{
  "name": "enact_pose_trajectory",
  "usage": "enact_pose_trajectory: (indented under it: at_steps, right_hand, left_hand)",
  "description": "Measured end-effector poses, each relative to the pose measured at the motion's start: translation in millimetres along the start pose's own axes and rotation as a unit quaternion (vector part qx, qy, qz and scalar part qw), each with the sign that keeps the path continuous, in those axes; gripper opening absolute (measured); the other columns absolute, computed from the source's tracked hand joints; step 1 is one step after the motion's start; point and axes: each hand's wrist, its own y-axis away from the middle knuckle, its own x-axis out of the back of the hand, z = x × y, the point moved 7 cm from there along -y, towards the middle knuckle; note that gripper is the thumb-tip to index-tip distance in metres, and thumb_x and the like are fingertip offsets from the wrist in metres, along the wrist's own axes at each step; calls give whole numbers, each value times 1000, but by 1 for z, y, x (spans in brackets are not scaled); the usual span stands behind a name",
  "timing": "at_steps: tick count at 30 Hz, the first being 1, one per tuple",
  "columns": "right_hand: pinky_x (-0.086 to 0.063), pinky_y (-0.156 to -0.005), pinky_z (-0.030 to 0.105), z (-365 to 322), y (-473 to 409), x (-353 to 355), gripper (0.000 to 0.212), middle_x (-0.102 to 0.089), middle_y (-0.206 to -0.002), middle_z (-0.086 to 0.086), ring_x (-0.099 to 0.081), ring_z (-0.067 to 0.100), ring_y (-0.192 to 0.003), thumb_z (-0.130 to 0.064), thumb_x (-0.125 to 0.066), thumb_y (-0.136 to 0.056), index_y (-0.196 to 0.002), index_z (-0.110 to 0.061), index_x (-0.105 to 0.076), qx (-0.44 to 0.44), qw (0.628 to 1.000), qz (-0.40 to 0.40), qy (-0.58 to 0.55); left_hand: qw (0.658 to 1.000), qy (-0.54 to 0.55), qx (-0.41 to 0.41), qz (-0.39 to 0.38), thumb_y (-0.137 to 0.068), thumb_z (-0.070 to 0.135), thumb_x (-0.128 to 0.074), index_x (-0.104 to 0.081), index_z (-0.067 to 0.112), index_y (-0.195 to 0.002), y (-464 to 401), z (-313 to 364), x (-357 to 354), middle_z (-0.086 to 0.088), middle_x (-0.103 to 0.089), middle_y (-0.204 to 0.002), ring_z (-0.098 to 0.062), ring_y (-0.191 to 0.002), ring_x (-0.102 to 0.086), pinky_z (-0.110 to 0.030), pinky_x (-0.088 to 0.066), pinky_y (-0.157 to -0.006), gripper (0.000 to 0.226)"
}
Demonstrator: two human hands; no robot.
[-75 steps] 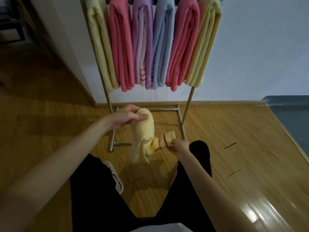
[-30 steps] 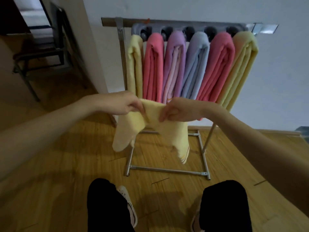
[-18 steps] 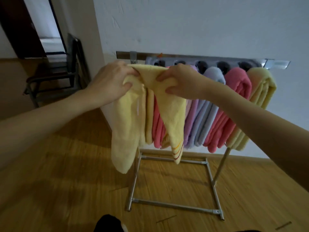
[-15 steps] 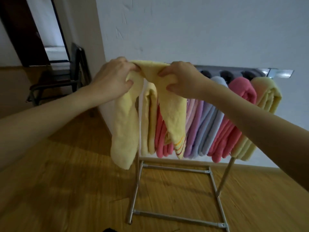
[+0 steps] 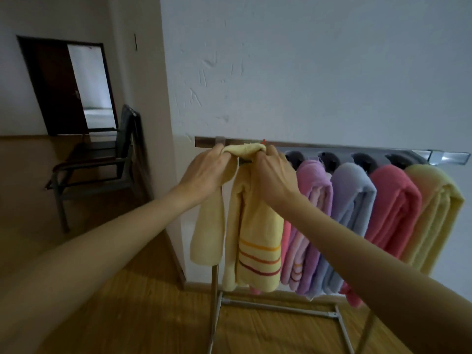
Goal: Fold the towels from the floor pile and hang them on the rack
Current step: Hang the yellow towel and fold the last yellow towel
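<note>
A folded pale yellow towel [image 5: 251, 233] with orange and red stripes near its hem hangs over the left end of the metal rack [image 5: 357, 149]. My left hand [image 5: 204, 172] grips the towel's top fold on the left side. My right hand [image 5: 274, 175] grips the same fold on the right, both hands at rail height. Further right on the rail hang purple [image 5: 310, 221], blue [image 5: 347, 215], pink [image 5: 388, 221] and yellow [image 5: 431, 215] folded towels. A pink towel behind the held one is mostly hidden. No floor pile is in view.
The rack stands against a white wall [image 5: 319, 72] on a wooden floor [image 5: 127, 315], its base bar [image 5: 275, 306] low in front. A dark chair [image 5: 102, 162] stands to the left by a wall corner. An open doorway [image 5: 86, 83] lies beyond.
I lifted the yellow towel from knee height up to the rail. Over the last half second it went from held just before the rail to draped over its left end, both hands still gripping.
</note>
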Motion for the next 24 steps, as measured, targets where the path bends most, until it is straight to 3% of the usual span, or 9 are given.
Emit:
enact_pose_trajectory:
  at_steps: [9,12,14,19,22,24]
  right_hand:
    - [-36,-89,36,-7,16,-26,25,-50,-117,13,-49,30,-104,-6,-45,-89,-113,-6,-55,85,995,-3,52]
    - [-48,-68,40,-4,21,-36,14,-60,-89,15,-58,33,-78,1,-56,-74,-83,-5,-65,103,994,31,35]
    - [-49,-60,37,1,25,-42,12,-62,-83,13,-57,29,-68,2,-66,-67,-75,-8,-66,109,993,37,21]
    - [-54,-73,42,11,35,-45,16,-63,-106,18,-59,32,-84,0,-65,-74,-89,-2,-69,109,993,30,-14]
    - [-52,-85,42,16,46,-49,35,-57,-120,18,-56,33,-100,-11,-40,-87,-109,-2,-64,105,993,32,-41]
    - [-49,-91,41,20,56,-51,41,-52,-126,18,-53,34,-109,-11,-32,-89,-120,-4,-58,107,991,49,-65]
  left_hand:
    - [999,14,-33,12,-89,1,-58,-59,5,-106,15,-9,-43,-9,-55,-95,-23,-80,-56,-32,-50,-63,18]
    - [997,13,-72,2,-88,1,-58,-60,4,-103,26,-6,-57,-10,-56,-97,-26,-81,-58,-33,-50,-63,15]
    - [995,36,-88,-4,-89,5,-59,-60,4,-109,37,-1,-66,-11,-58,-105,-26,-89,-58,-33,-52,-69,20]
    - [989,124,-64,-55,-92,14,-55,-60,8,-116,63,1,-89,-10,-58,-112,-25,-98,-55,-36,-53,-79,25]
    - [966,230,-1,-115,-82,10,-63,-67,13,-98,79,-3,-103,0,-60,-100,-21,-92,-59,-34,-53,-78,17]
    - [927,339,91,-132,-76,9,-65,-67,16,-82,90,-6,-109,5,-63,-88,-17,-84,-63,-39,-55,-77,9]
